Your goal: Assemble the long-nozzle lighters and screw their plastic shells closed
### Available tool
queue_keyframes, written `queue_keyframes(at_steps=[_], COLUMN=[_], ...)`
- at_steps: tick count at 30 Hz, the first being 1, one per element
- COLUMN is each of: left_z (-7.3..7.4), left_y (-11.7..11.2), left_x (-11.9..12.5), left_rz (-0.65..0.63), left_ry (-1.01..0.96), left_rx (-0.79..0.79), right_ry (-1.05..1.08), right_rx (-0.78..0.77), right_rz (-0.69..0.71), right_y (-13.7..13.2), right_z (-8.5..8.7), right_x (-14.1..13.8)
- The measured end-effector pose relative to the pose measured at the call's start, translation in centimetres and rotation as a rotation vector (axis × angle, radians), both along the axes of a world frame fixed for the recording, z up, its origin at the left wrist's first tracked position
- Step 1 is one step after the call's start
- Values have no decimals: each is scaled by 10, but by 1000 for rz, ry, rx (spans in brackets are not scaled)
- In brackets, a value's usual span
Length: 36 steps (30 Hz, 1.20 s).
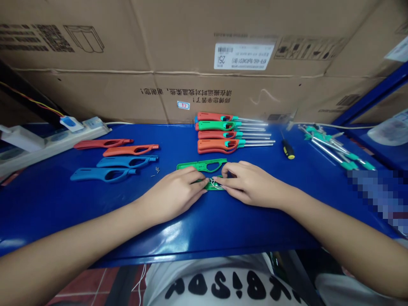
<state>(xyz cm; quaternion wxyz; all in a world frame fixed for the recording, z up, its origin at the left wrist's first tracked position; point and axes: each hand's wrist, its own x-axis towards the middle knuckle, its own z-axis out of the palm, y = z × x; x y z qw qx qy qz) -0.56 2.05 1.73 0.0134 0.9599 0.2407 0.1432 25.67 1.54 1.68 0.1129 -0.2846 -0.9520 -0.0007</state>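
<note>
A green lighter shell half (210, 187) lies on the blue table in front of me, with thin white wires (218, 185) inside it. Holding its left end is my left hand (178, 191), closed, fingertips pressed together at the wires. From the other side my right hand (250, 182) is closed too, its thumb and fingertips on the wires and the shell's right part. Fingers cover much of this half. Just beyond it lies a second green shell half (197, 165) with a trigger opening, apart from my hands.
Several lighters with metal tubes (219, 135) lie in a stack at the back. Red and blue shell pieces (123, 161) and small screws (156, 171) are on the left. A screwdriver (287, 149) and loose tube assemblies (338, 146) lie right. A power strip (76, 132) and cardboard (191, 55) border the table.
</note>
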Motion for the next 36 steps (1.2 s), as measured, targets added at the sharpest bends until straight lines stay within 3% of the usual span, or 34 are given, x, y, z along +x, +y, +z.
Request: queue_keyframes(at_steps=[7, 11, 19, 24, 29, 36], left_z=[1, 3, 6, 1, 2, 5], left_y=[-5, -4, -2, 0, 2, 2], left_x=[2, 1, -2, -3, -3, -3], left_rz=[20, 32, 92, 19, -21, -67], left_ry=[73, 47, -21, -31, 19, 82], left_rx=[28, 15, -128, -138, -112, -1], right_ry=[-78, 12, 134, 235, 242, 234], right_rx=[-7, -19, -221, -367, -487, -440], right_rz=[0, -32, -159, -159, -247, -159], right_y=[-5, -5, -6, -5, -3, 0], right_z=[4, 5, 4, 9, 17, 11], right_x=[-4, -2, -1, 0, 3, 3])
